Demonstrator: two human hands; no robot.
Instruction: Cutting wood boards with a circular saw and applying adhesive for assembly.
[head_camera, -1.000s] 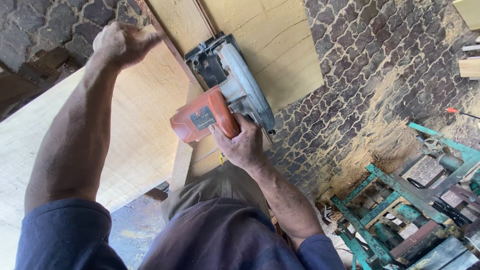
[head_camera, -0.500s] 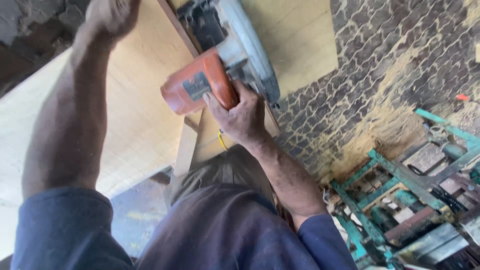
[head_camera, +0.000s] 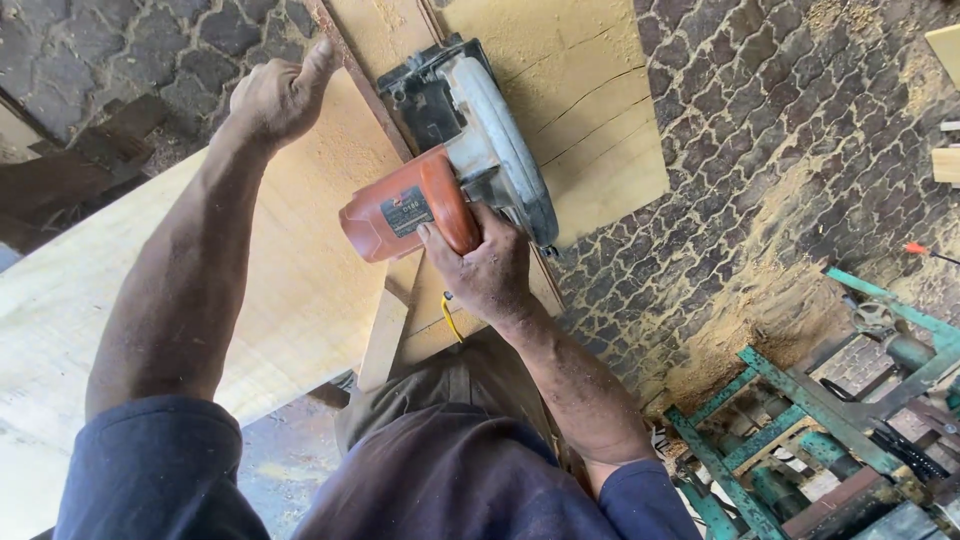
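Fingers of the right hand (head_camera: 485, 270) wrap tight around the orange saw (head_camera: 450, 170), sitting on the pale board (head_camera: 300, 270). Left hand (head_camera: 275, 95), closed, presses the wooden strip (head_camera: 365, 90) nearby. A slip could cut it, I think.

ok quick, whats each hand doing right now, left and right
Left hand: closed on the wooden guide strip, pressing on the plywood sheet.
Right hand: closed around the handle of the orange circular saw.
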